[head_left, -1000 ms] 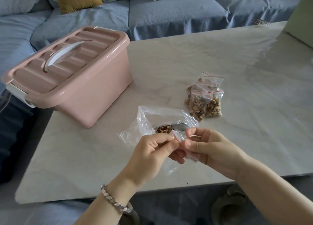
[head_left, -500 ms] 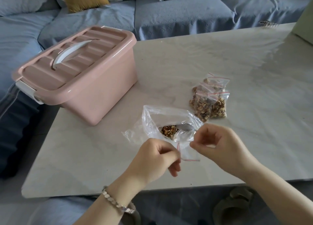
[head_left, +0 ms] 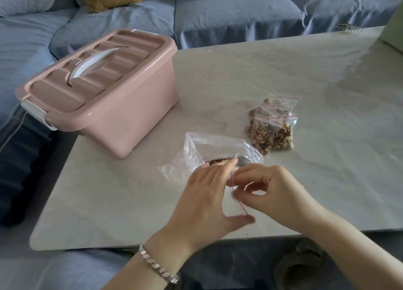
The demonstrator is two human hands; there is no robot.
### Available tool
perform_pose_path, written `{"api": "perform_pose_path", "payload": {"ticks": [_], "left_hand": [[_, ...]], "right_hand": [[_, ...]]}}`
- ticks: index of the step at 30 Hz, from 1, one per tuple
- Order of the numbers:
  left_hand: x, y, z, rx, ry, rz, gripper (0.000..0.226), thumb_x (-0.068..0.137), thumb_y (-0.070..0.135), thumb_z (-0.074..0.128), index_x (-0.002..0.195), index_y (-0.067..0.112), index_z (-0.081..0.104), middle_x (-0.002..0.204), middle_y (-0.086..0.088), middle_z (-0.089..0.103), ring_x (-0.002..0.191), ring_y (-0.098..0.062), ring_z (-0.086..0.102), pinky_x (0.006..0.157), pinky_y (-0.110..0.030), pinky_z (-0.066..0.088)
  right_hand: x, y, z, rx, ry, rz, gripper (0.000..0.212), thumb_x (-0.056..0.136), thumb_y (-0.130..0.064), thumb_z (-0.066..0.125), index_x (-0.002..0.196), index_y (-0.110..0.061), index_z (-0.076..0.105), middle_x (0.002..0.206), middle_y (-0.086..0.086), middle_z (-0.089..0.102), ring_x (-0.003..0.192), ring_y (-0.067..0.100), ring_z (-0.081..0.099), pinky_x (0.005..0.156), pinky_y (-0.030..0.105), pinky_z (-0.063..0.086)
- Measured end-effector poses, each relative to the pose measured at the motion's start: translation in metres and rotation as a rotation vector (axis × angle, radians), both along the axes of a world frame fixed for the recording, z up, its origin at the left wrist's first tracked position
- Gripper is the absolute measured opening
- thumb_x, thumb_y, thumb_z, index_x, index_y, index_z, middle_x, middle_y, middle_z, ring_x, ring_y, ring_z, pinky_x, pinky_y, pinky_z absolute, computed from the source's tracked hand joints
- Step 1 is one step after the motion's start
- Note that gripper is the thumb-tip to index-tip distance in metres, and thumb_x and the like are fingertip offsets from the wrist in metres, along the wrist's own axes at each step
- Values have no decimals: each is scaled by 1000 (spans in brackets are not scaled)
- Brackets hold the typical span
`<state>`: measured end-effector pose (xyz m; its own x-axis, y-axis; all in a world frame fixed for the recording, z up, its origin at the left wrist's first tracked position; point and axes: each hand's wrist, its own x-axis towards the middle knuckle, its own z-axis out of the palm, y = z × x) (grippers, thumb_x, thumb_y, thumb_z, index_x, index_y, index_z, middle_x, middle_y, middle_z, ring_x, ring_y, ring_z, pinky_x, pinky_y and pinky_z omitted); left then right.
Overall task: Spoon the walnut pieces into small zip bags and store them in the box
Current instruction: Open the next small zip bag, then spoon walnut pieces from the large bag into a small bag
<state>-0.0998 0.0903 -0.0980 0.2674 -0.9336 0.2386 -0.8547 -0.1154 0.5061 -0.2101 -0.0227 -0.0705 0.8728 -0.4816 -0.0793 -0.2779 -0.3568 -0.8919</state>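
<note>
— Which step is this?
— Opening an empty zip bag: my right hand pinches it, my left hand spread open beside it.
— Next?
— Probably lifting the spoon from the walnut bag on the table.

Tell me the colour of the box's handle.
White. The handle sits in the lid of the pink box, and it shows best in the head view.

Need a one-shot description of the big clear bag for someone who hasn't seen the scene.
Find the pink box on the left of the table. Just right of its near corner lies the big clear bag. Unlike the small zip bags packed with walnuts farther right, it is large, crumpled, gaping open and almost empty, with only a few walnut pieces at its near edge.
</note>
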Motion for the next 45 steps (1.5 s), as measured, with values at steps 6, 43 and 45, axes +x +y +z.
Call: {"api": "perform_pose_path", "payload": {"ticks": [6,43,45], "left_hand": [[-8,-4,-8,-84,-6,89,50,68,41,48,114,24,41,100,10,62,95,-5,52,85,-16,40],[55,-15,-35,320,562,496,39,80,34,64,109,21,42,100,10,48,83,0,47,61,-14,33],[54,-17,-39,319,591,487,36,80,31,65,105,21,42,95,9,49,78,1,47,61,-15,34]], "right_hand": [[0,0,1,-270,138,14,32,66,-34,78,96,-35,67,97,-25,50,93,-14,42,74,2,36],[-15,-44,-35,-453,277,-284,22,89,-13,53,77,-3,68,63,11,64,54,24,56,52,36,47],[-15,-38,-42,-447,238,-277,18,88,-12,56,80,-6,71,64,7,66,52,18,55,49,32,44]]}}
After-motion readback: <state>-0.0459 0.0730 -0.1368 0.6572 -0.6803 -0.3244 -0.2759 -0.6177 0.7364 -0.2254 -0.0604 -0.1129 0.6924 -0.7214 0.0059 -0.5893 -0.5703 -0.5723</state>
